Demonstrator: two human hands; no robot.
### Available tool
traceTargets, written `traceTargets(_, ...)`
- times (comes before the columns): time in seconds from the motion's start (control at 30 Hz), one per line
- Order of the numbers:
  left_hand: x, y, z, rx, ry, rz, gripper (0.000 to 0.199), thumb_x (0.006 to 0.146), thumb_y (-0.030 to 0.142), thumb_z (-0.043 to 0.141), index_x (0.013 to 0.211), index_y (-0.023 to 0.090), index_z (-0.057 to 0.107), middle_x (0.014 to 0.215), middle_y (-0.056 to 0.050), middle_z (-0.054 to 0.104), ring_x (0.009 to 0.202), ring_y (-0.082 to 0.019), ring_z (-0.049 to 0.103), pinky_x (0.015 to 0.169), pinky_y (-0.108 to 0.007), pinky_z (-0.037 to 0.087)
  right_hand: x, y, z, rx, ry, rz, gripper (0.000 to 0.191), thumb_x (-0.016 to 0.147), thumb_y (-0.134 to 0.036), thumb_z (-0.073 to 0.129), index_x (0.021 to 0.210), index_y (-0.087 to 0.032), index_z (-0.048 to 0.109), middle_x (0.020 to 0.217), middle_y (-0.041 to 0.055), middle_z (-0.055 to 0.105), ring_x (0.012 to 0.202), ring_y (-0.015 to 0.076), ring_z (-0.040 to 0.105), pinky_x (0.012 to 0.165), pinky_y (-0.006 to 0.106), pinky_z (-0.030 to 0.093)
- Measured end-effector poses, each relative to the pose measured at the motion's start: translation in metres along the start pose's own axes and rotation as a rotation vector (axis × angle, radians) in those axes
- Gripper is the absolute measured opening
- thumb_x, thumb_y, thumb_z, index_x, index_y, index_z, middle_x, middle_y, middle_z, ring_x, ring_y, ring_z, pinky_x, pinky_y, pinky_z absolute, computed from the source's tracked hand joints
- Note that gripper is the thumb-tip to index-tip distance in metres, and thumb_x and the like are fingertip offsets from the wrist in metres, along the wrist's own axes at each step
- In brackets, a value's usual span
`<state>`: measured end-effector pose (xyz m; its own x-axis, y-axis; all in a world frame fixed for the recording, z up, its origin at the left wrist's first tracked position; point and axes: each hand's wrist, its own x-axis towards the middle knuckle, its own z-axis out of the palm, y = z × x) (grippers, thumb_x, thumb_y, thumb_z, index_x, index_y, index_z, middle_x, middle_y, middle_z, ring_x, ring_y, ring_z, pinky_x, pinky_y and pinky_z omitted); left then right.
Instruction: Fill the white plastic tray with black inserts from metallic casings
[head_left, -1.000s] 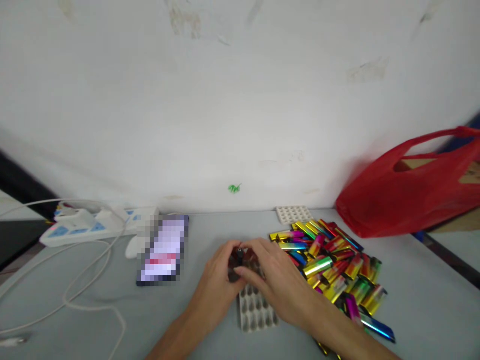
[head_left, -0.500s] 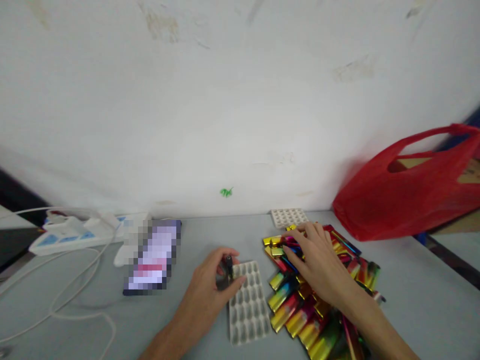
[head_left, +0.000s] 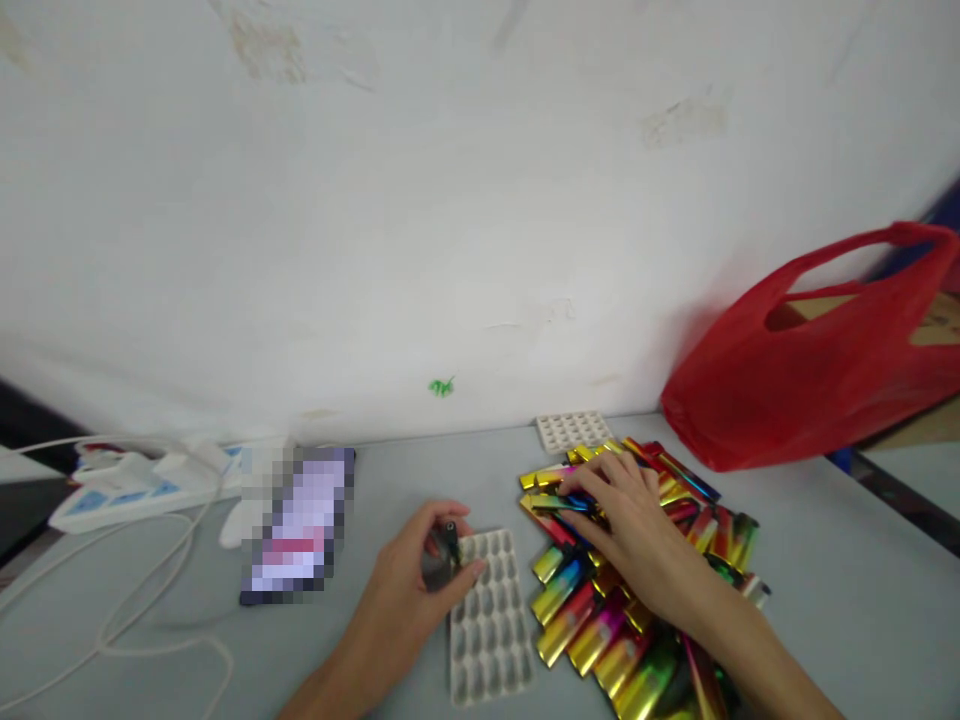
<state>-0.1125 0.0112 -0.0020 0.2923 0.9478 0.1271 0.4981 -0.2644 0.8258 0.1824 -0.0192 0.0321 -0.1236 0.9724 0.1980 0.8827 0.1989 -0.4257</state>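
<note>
Head view: my left grip [head_left: 409,565] pinches a dark object [head_left: 451,538] by the near tray [head_left: 492,618]; right grip [head_left: 639,535] touches the shiny pieces [head_left: 598,640] at right, closure unclear, singling one out calling for fingertip precision.

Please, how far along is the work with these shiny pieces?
Nothing looks clearly finished: the near tray looks empty. In hand: a small dark piece in the left hand; the right hand is at the shiny pieces. Those loose pieces seem to be left.

Bag [head_left: 810,370], plain red; tray [head_left: 493,625], off-white with a grid of hollows; tabletop [head_left: 390,475], grey; pile of shiny pieces [head_left: 592,635], gold, red, blue, green, magenta.
</note>
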Motion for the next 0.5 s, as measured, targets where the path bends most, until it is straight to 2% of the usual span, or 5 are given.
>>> traceTargets(0.2,-0.003,0.001,-0.001,0.004,-0.004,0.005,0.036,0.09,0.032,0.08,0.125,0.028,0.071,0.106,-0.003,0.082,0.092,-0.025,0.074,0.082,-0.035,0.056,0.001,0.006,0.011,-0.018,0.034,-0.021,0.005,0.109,-0.027,0.072,0.112,-0.026,0.075,0.12,0.0107,0.073,0.116,0.0365,0.062,0.098,0.054,0.044)
traceTargets(0.3,-0.004,0.0,0.0,0.003,-0.004,-0.002,0.037,0.09,0.033,0.081,0.125,0.028,0.07,0.108,-0.003,0.083,0.095,-0.026,0.074,0.084,-0.036,0.056,0.002,0.006,0.013,0.01,0.089,-0.032,0.012,0.113,-0.027,0.063,0.109,-0.024,0.074,0.113,0.0103,0.076,0.111,0.0353,0.064,0.099,0.054,0.042)
traceTargets(0.4,-0.005,0.0,0.0,-0.008,-0.014,-0.013,0.038,0.091,0.034,0.08,0.127,0.028,0.069,0.11,-0.004,0.082,0.097,-0.026,0.073,0.087,-0.037,0.056,0.001,-0.001,0.007,0.17,0.14,-0.043,0.017,0.115,-0.032,0.06,0.116,-0.026,0.075,0.113,0.0084,0.079,0.109,0.0322,0.067,0.104,0.053,0.04)
traceTargets(0.5,-0.005,0.0,0.001,-0.027,-0.03,-0.032,0.039,0.091,0.034,0.079,0.128,0.028,0.068,0.11,-0.003,0.081,0.098,-0.026,0.072,0.089,-0.038,0.055,-0.002,-0.012,0.001,0.444,0.213,0.038,0.022,0.109,-0.046,0.07,0.116,-0.027,0.079,0.115,0.0077,0.08,0.109,0.0308,0.068,0.101,0.047,0.045)
